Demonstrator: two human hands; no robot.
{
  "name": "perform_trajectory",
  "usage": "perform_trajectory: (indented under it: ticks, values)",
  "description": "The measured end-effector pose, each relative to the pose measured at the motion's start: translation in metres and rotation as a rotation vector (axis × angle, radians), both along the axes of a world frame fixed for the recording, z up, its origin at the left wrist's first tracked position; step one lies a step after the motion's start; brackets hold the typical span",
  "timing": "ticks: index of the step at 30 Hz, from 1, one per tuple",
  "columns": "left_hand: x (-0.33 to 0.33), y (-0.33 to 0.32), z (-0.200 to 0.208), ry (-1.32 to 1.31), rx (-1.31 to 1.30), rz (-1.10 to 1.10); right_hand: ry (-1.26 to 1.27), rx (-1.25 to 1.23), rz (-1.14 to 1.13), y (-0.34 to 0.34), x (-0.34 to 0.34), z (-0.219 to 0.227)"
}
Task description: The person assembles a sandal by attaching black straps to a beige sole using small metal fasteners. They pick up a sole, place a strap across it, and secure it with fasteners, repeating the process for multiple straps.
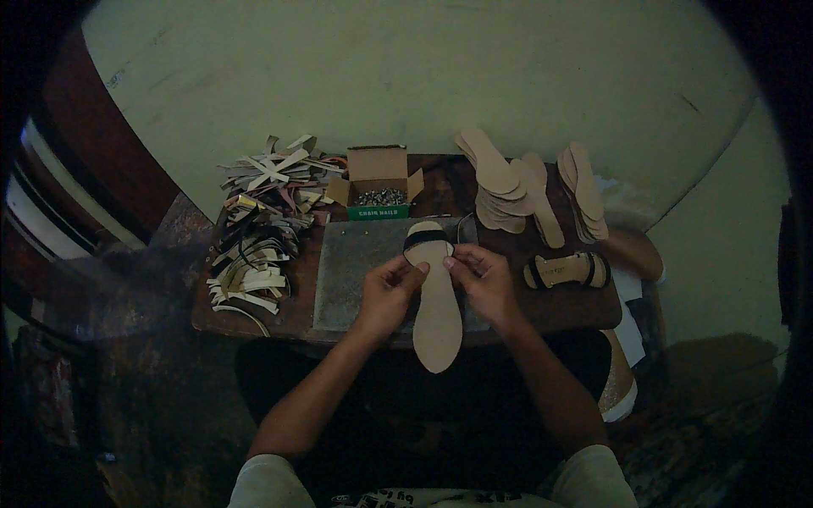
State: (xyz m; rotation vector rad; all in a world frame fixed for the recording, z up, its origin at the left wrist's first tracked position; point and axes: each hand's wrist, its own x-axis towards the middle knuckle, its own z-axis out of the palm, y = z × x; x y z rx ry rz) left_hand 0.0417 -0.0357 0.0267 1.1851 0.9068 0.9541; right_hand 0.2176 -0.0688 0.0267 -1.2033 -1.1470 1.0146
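Note:
A beige sandal insole (438,326) is held between my two hands, its wide rounded end toward me. Across its far end lies a black strap (428,238). My left hand (391,292) is closed on the insole's left edge beside the strap, with the thumb on top. On the opposite edge my right hand (484,284) is closed in the same way, its thumb near the strap's right end. The fingers under the insole are hidden. Beneath both hands is a grey slab (343,279) on the wooden table (296,317).
Strap pieces (254,254) in several colours are heaped at the left. Behind the slab stands an open cardboard box (378,161) of small nails. To the right lie stacked insoles (500,190), more insoles (582,190) and a sandal piece (566,270) with black straps.

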Motion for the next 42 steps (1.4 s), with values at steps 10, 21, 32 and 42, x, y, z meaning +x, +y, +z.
perform_trajectory:
  ticks: [10, 21, 32, 42]
  values:
    - [0.001, -0.005, 0.013, 0.133, 0.071, 0.053, -0.086, -0.031, -0.047, 0.000, 0.000, 0.004]
    - [-0.002, -0.002, 0.012, 0.191, 0.178, 0.066, -0.050, 0.050, -0.088, -0.002, -0.007, 0.006]
    - [-0.004, 0.006, 0.006, 0.072, 0.268, -0.030, -0.043, 0.041, -0.082, -0.003, -0.006, 0.010]
    - [-0.007, 0.008, 0.007, 0.119, 0.180, -0.109, -0.056, 0.047, -0.072, -0.002, -0.003, 0.007]
